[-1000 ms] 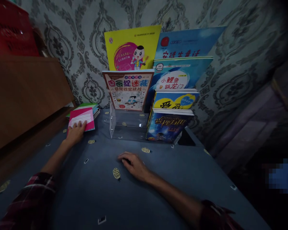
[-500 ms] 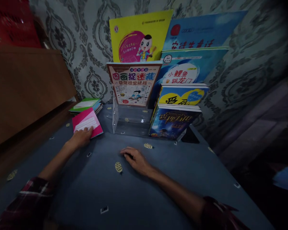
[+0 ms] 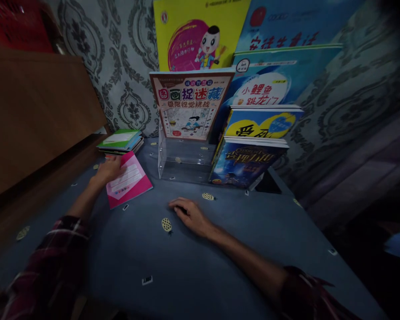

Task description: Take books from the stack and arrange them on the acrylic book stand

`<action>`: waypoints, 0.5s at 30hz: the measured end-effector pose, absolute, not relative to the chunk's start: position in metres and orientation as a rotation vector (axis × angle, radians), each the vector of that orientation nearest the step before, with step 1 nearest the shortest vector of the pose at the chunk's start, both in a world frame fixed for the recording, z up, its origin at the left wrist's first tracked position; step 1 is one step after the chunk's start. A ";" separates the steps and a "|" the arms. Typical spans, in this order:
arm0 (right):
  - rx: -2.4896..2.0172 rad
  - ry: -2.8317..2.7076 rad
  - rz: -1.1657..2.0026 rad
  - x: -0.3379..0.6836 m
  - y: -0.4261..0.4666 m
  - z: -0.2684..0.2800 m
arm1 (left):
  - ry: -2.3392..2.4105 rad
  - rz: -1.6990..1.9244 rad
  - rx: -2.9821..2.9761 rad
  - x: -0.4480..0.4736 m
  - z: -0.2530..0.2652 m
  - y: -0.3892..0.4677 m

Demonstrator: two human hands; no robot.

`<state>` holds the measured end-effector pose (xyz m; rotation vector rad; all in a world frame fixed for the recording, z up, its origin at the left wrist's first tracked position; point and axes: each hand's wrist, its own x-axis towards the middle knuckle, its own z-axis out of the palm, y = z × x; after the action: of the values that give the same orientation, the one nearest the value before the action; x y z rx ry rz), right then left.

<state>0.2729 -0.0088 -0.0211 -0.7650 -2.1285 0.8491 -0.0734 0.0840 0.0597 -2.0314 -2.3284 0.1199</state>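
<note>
A thin pink book (image 3: pixel 130 180) with a pale label panel lies slanted on the table at the left. My left hand (image 3: pixel 109 170) is at its upper left edge, fingers closed over the far corner; the fingertips are blurred. Just behind them is a small stack of thin books (image 3: pixel 122 141), a green one on top. My right hand (image 3: pixel 190 216) rests on the tabletop in front of the book stand, fingers loosely bent, thumb apart, holding nothing.
A clear book stand (image 3: pixel 186 171) holds a brown-bordered picture book (image 3: pixel 190 106), a yellow book (image 3: pixel 193 40) and, at the right, several blue-covered books (image 3: pixel 246 162). A wooden cabinet (image 3: pixel 40 106) borders the left side. Patterned wallpaper (image 3: pixel 133 106) rises behind.
The pink book has come nearer to me and slightly right, turning a little. My left hand has shifted from its near edge to its far left edge. My right hand stays put; the view tilts down.
</note>
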 end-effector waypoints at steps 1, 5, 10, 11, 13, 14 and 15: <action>-0.761 -2.130 0.853 0.273 -0.009 -0.021 | -2.354 0.049 -1.970 -0.076 0.056 0.091; -0.762 -2.140 0.866 0.273 -0.010 -0.018 | -2.435 -0.040 -1.942 -0.083 0.042 0.106; -0.773 -2.137 0.866 0.273 -0.010 -0.017 | -2.389 0.022 -1.975 -0.082 0.030 0.095; -0.771 -2.138 0.865 0.273 -0.010 -0.017 | -2.374 0.042 -1.982 -0.080 0.028 0.091; -0.769 -2.142 0.865 0.273 -0.009 -0.018 | -2.346 0.078 -1.989 -0.078 0.025 0.084; -0.773 -2.141 0.864 0.273 -0.009 -0.019 | -2.337 0.089 -1.986 -0.077 0.025 0.081; -0.777 -2.141 0.864 0.273 -0.009 -0.019 | -2.329 0.099 -1.982 -0.076 0.025 0.078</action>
<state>0.2725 -0.0089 -0.0193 -0.7768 -2.1410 0.8636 -0.0756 0.0776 0.0251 -1.9819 -2.3285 0.0988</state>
